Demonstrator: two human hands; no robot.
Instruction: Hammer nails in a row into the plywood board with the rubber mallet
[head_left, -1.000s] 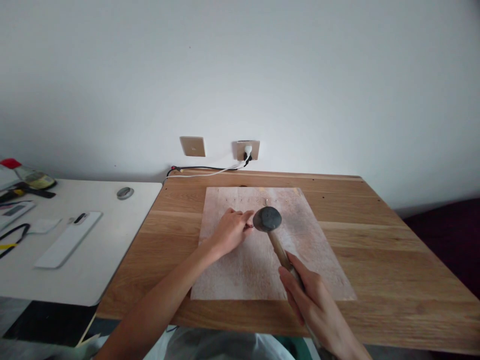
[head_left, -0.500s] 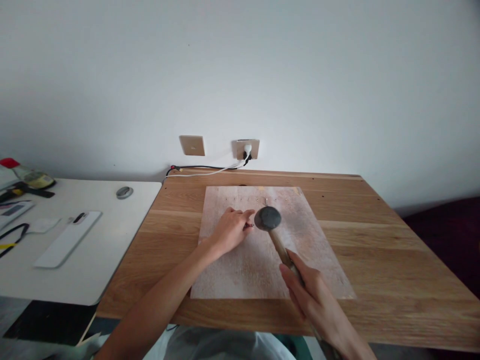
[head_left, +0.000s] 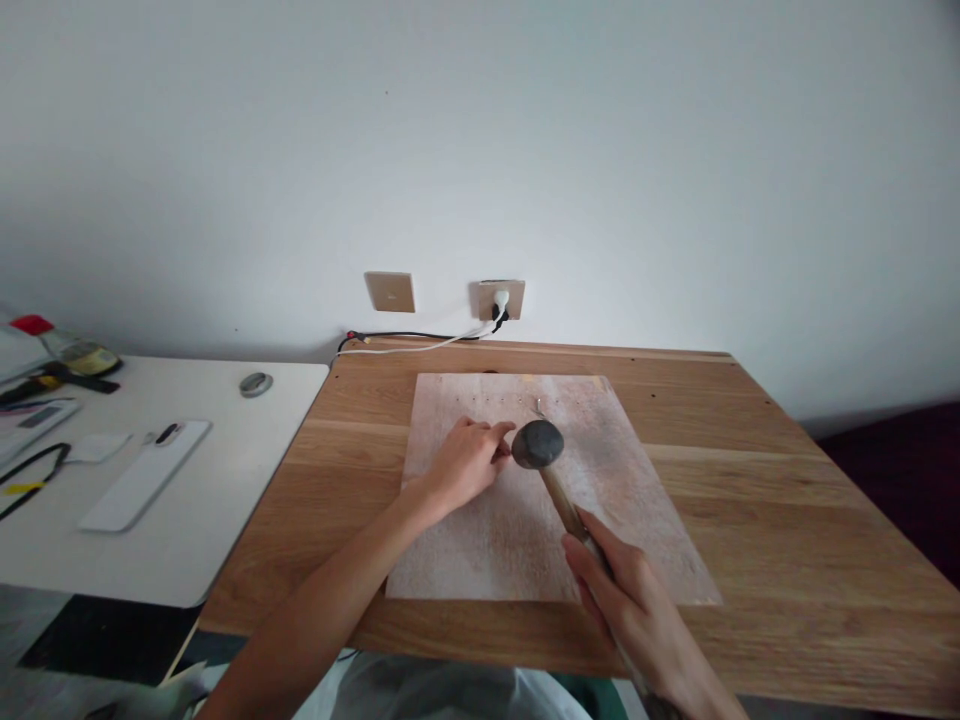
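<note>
A pale wooden board (head_left: pixel 600 540) lies on the brown wooden table (head_left: pixel 787 520). My right hand (head_left: pixel 626 600) is closed round the wooden handle of a hammer (head_left: pixel 551 470), whose dark round head hovers just above the board. My left hand (head_left: pixel 469 462) rests on the board with its fingers pinched together right beside the hammer head; what they pinch is too small to name. A row of small nails (head_left: pixel 495 400) stands near the board's far edge, with one taller nail (head_left: pixel 538 406) just beyond the hammer head.
A white side table (head_left: pixel 187 520) adjoins on the left, carrying a white slab-like device (head_left: pixel 146 487), a small grey disc (head_left: pixel 256 384), cables and tools. A wall socket (head_left: pixel 500 298) with a plug and cord sits behind the table.
The hammer head has dropped slightly and come closer to my left fingers. The view has shifted a little to the right.
</note>
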